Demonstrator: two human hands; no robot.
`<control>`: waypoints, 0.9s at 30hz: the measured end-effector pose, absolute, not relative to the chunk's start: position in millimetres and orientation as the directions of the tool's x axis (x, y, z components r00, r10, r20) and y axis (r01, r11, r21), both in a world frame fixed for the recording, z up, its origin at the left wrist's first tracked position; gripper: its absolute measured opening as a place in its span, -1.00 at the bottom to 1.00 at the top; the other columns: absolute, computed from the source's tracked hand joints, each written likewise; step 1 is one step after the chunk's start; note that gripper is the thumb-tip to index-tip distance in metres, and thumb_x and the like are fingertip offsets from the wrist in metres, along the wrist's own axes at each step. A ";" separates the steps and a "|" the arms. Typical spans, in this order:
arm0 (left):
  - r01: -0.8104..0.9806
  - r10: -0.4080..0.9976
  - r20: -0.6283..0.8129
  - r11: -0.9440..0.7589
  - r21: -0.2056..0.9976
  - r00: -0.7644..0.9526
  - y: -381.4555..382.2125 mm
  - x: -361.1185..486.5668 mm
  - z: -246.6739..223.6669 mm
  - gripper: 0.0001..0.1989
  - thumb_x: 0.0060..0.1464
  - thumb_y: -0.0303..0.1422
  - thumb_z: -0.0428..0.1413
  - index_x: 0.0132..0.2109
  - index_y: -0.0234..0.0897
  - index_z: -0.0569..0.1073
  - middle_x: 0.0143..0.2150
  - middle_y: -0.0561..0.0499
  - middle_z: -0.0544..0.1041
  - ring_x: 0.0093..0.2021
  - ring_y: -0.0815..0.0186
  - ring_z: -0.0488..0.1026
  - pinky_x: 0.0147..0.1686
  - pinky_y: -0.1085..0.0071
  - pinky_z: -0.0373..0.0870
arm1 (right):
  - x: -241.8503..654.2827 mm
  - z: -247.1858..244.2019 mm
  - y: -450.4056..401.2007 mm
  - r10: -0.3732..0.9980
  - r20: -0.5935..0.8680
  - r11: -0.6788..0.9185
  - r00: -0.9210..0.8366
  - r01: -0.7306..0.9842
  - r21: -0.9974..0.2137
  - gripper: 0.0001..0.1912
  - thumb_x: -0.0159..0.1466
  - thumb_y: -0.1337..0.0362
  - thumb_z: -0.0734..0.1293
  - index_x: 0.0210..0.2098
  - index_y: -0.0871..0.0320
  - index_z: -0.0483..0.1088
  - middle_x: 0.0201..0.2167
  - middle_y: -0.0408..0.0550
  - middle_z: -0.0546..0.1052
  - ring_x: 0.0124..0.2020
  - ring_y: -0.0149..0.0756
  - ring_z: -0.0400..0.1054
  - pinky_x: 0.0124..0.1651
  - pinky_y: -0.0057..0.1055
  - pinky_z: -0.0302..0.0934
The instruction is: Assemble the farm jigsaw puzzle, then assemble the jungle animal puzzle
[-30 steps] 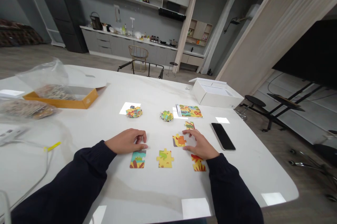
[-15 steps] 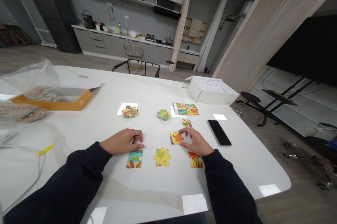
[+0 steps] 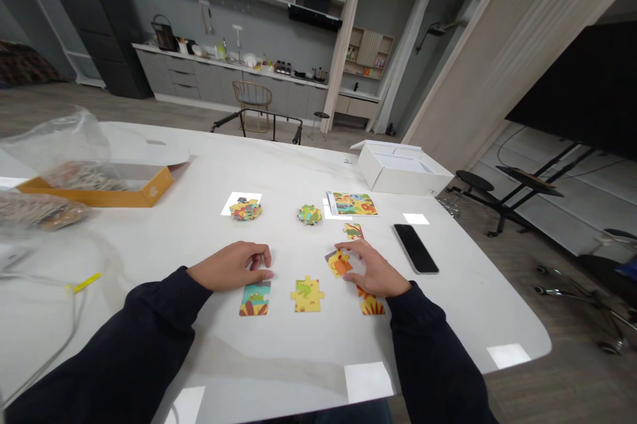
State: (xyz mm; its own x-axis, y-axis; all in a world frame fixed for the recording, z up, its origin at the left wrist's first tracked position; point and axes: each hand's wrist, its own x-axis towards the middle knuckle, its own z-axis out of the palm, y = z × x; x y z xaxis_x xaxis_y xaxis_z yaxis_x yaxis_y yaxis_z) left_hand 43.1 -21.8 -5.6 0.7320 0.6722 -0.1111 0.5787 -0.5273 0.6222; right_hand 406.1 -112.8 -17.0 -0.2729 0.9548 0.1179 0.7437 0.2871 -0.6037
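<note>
My right hand (image 3: 375, 269) pinches a yellow and orange puzzle piece (image 3: 339, 264) between thumb and fingers, with the piece turned at an angle. Under that hand's wrist side lies a piece with red and yellow leaves (image 3: 371, 304), partly covered. My left hand (image 3: 239, 266) rests loosely curled on the table, a gap between thumb and fingers and nothing in it. Just below it is a teal piece with a frog-like green face (image 3: 255, 299). Between the hands lies a yellow piece with a green figure (image 3: 307, 294). Another piece (image 3: 353, 231) sits beyond my right hand.
Farther back are two piles of pieces, one left (image 3: 245, 210) and one central (image 3: 309, 214), and a picture card (image 3: 354, 204). A phone (image 3: 416, 248) and a white box (image 3: 405, 168) are right. An orange box (image 3: 156, 188), plastic bags (image 3: 42, 210) and a cable (image 3: 74, 324) are left.
The piece in my right hand has turned clockwise and shifted slightly to the right. My left hand has stayed in place.
</note>
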 end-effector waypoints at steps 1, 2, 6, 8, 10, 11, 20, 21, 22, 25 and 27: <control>0.578 0.671 -0.111 -0.529 0.622 0.733 -21.9 43.3 -5.5 -0.61 0.13 0.04 0.16 -0.21 -0.22 0.51 -0.42 0.06 0.45 -0.41 0.32 0.36 -0.39 0.46 0.20 | 405.7 -18.2 -112.3 0.955 0.122 0.287 -0.269 0.748 -0.598 -0.38 0.18 0.28 0.49 0.22 -0.03 0.36 0.17 0.04 0.45 0.22 -0.01 0.29 0.25 -0.01 0.21; 0.576 0.669 -0.111 -0.530 0.622 0.735 -21.9 43.4 -5.4 -0.61 0.13 0.04 0.16 -0.21 -0.22 0.51 -0.42 0.07 0.44 -0.41 0.32 0.35 -0.39 0.46 0.20 | 405.2 -19.6 -111.3 0.956 0.134 0.288 -0.260 0.758 -0.586 -0.39 0.16 0.25 0.51 0.19 0.00 0.38 0.14 0.05 0.46 0.21 -0.01 0.30 0.28 0.00 0.19; 0.576 0.663 -0.121 -0.527 0.625 0.738 -22.0 44.0 -4.9 -0.59 0.14 0.06 0.15 -0.21 -0.22 0.50 -0.43 0.07 0.44 -0.41 0.32 0.35 -0.39 0.46 0.20 | 404.3 -22.0 -106.7 0.965 0.189 0.256 -0.183 0.816 -0.519 -0.41 0.11 0.05 0.57 0.07 0.09 0.43 -0.07 0.04 0.50 0.03 -0.02 0.37 0.18 -0.03 0.27; 0.579 0.665 -0.126 -0.524 0.624 0.736 -22.1 43.9 -4.5 -0.60 0.14 0.05 0.15 -0.21 -0.22 0.50 -0.43 0.07 0.43 -0.41 0.32 0.35 -0.39 0.45 0.21 | 406.1 -19.7 -106.9 0.967 0.197 0.245 -0.164 0.818 -0.520 -0.42 0.17 0.01 0.52 0.10 0.08 0.41 -0.12 0.03 0.50 -0.05 -0.06 0.39 0.10 -0.06 0.32; 0.579 0.664 -0.124 -0.526 0.624 0.737 -22.2 43.7 -4.1 -0.61 0.14 0.04 0.15 -0.21 -0.22 0.50 -0.42 0.07 0.44 -0.41 0.32 0.36 -0.39 0.46 0.21 | 409.3 -15.8 -109.6 0.965 0.195 0.256 -0.176 0.797 -0.547 -0.42 0.21 0.07 0.49 0.17 0.06 0.37 -0.04 0.05 0.50 -0.03 -0.07 0.38 0.11 -0.06 0.31; 0.576 0.663 -0.122 -0.528 0.624 0.739 -22.2 43.7 -3.8 -0.62 0.14 0.03 0.15 -0.21 -0.22 0.50 -0.42 0.07 0.44 -0.41 0.32 0.36 -0.39 0.46 0.21 | 411.1 -13.8 -111.4 0.964 0.183 0.264 -0.193 0.783 -0.564 -0.41 0.21 0.13 0.49 0.20 0.05 0.36 0.03 0.06 0.48 0.02 -0.06 0.37 0.13 -0.05 0.30; 0.583 0.665 -0.134 -0.519 0.625 0.735 -22.7 44.5 -2.4 -0.61 0.12 0.03 0.16 -0.21 -0.22 0.49 -0.42 0.06 0.43 -0.41 0.32 0.35 -0.39 0.45 0.19 | 411.2 -23.7 -108.3 0.957 0.187 0.290 -0.223 0.781 -0.553 -0.50 0.18 0.23 0.49 0.11 0.03 0.43 0.01 0.02 0.52 0.08 -0.03 0.35 0.21 -0.03 0.24; 0.581 0.663 -0.132 -0.520 0.626 0.737 -22.6 44.5 -2.5 -0.61 0.12 0.03 0.16 -0.21 -0.22 0.49 -0.42 0.06 0.43 -0.41 0.32 0.35 -0.39 0.45 0.19 | 410.3 -25.6 -106.6 0.957 0.215 0.280 -0.193 0.805 -0.522 -0.51 0.19 0.16 0.50 0.09 0.05 0.43 -0.06 0.03 0.53 0.01 -0.03 0.37 0.15 -0.03 0.29; 0.578 0.662 -0.130 -0.521 0.628 0.738 -22.5 44.5 -2.7 -0.61 0.12 0.04 0.16 -0.21 -0.22 0.49 -0.42 0.07 0.43 -0.41 0.32 0.35 -0.39 0.45 0.19 | 409.7 -26.8 -105.3 0.957 0.239 0.263 -0.162 0.831 -0.491 -0.52 0.20 0.10 0.50 0.07 0.07 0.43 -0.13 0.03 0.53 -0.06 -0.03 0.38 0.08 -0.04 0.32; 0.579 0.665 -0.125 -0.524 0.625 0.736 -22.4 44.3 -3.1 -0.60 0.13 0.05 0.14 -0.21 -0.21 0.49 -0.42 0.07 0.43 -0.41 0.31 0.35 -0.39 0.45 0.19 | 410.9 -25.7 -105.5 0.955 0.275 0.233 -0.114 0.863 -0.449 -0.56 0.27 0.05 0.43 0.07 0.08 0.41 -0.22 0.00 0.52 -0.14 -0.05 0.39 0.01 -0.05 0.33; 0.579 0.665 -0.123 -0.527 0.622 0.737 -22.4 44.2 -3.0 -0.60 0.13 0.06 0.14 -0.21 -0.22 0.50 -0.42 0.07 0.43 -0.41 0.31 0.35 -0.38 0.45 0.19 | 414.1 -22.7 -108.5 0.956 0.258 0.256 -0.143 0.834 -0.488 -0.56 0.27 0.14 0.43 0.11 0.06 0.39 -0.14 0.00 0.52 -0.08 -0.07 0.39 0.08 -0.06 0.31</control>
